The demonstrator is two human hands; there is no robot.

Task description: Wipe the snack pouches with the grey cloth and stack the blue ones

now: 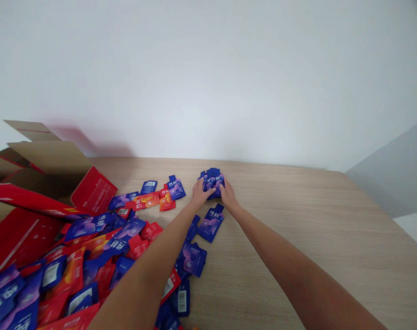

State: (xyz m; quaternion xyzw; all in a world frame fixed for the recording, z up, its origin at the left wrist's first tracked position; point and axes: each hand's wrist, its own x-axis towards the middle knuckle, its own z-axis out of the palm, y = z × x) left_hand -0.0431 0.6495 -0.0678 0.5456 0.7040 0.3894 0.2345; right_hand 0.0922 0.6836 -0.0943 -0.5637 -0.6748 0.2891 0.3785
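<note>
Near the back of the table, several blue pouches [213, 178] form a small stack between my two hands. My left hand [200, 191] is closed on the stack's left side, its thumb across the front. From the right, my right hand [228, 190] grips the stack's edge with fingers bent round it. Just below the hands a single blue pouch [211, 222] lies flat on the wood. Another blue pouch [176, 188] rests on red ones to the left of my left hand.
An open red cardboard box [33, 197] stands at the left. A large heap of red and blue pouches [101, 247] spreads in front of it and partly beneath my left arm. The wooden table [298, 220] meets a white wall [208, 82] behind.
</note>
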